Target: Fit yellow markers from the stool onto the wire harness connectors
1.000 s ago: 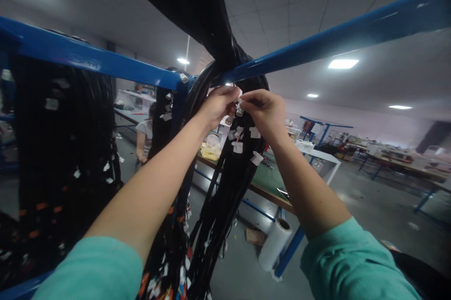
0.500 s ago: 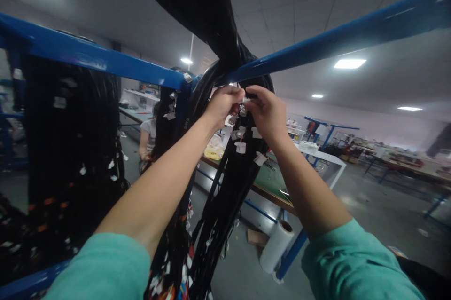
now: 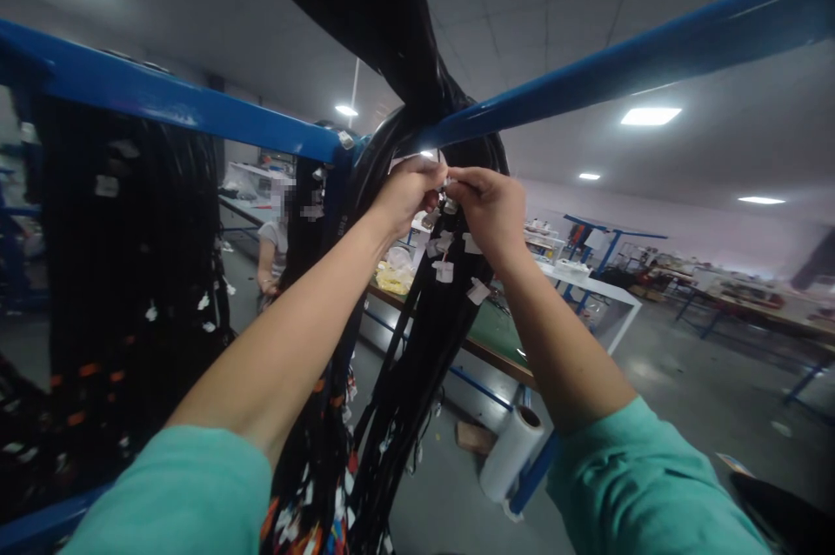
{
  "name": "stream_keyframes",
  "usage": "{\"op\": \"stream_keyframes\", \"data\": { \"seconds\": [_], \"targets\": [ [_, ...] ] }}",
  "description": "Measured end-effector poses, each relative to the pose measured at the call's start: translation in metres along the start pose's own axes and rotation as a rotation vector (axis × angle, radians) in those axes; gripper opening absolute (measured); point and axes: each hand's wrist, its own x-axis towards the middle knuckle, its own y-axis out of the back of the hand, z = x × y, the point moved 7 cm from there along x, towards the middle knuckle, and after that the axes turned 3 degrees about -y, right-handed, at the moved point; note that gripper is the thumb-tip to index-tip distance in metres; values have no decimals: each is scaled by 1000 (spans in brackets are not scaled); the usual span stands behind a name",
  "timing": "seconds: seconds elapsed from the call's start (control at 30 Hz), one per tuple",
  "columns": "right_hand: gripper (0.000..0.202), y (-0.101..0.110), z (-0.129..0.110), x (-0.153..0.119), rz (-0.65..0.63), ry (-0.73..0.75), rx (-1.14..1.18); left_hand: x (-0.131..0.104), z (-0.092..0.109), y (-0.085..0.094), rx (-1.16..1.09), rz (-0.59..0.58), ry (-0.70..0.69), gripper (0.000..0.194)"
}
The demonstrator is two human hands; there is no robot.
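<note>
small white tag [image 3: 447,183] at the fingertips of both hands, just below the blue rail [image 3: 574,85], in front of the black cable bundle [image 3: 424,346]. tag's long axis: too small to tell; bundle's slants down and left. left hand [image 3: 408,197] and right hand [image 3: 489,209] equally near, both pinched narrow on it. versus 0.5 s ago: right thumb and forefinger, then parted, now closed together.

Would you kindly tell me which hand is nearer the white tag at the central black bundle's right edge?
Right: the right hand is just above the white tag; the left hand is farther off, up and to its left.
</note>
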Motion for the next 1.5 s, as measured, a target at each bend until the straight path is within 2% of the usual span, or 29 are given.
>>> {"op": "stream_keyframes", "data": {
  "seconds": [0.13,0.17,0.2,0.3,0.4,0.47,0.53,0.6,0.7,0.8,0.93,1.03,1.13,1.23,1.3,1.4,1.5],
  "targets": [
    [27,10,-4,-5,-54,73,83,-11,-2,2,-54,14,15,4],
    [29,18,-4,-10,-24,82,117,-17,-2,4,-56,24,16,5],
    [29,28,-3,-18,28,77,150,-24,-2,7,-43,42,22,14],
    [22,58,9,-60,237,-33,237,-52,-10,20,113,126,68,37],
    [13,67,36,-124,333,-273,265,-88,-26,37,370,168,151,47],
    [13,56,58,-176,270,-481,234,-112,-39,46,524,122,217,45],
    [17,36,79,-235,141,-702,259,-134,-49,53,643,36,275,36],
    [23,16,91,-297,17,-875,275,-153,-57,52,717,-118,339,21],
    [31,-10,89,-384,-213,-1070,318,-175,-57,47,795,-323,393,17],
    [36,-22,67,-446,-440,-1123,314,-184,-49,47,882,-367,373,18],
    [32,-31,30,-491,-730,-1036,267,-181,-48,53,840,-291,381,19],
    [31,-39,7,-508,-924,-922,250,-169,-58,56,686,-145,373,19],
    [30,-43,-4,-516,-1058,-846,192,-148,-75,51,475,22,331,16],
    [29,-43,-6,-516,-1098,-835,139,-119,-93,39,343,198,324,18],
    [31,-40,-6,-515,-1089,-841,116,-96,-101,27,285,258,281,19],
    [33,-34,-8,-514,-1091,-868,76,-65,-106,12,182,230,201,18],
    [33,-25,-14,-515,-1093,-927,38,-53,-107,13,217,227,213,11]
  ]
}}
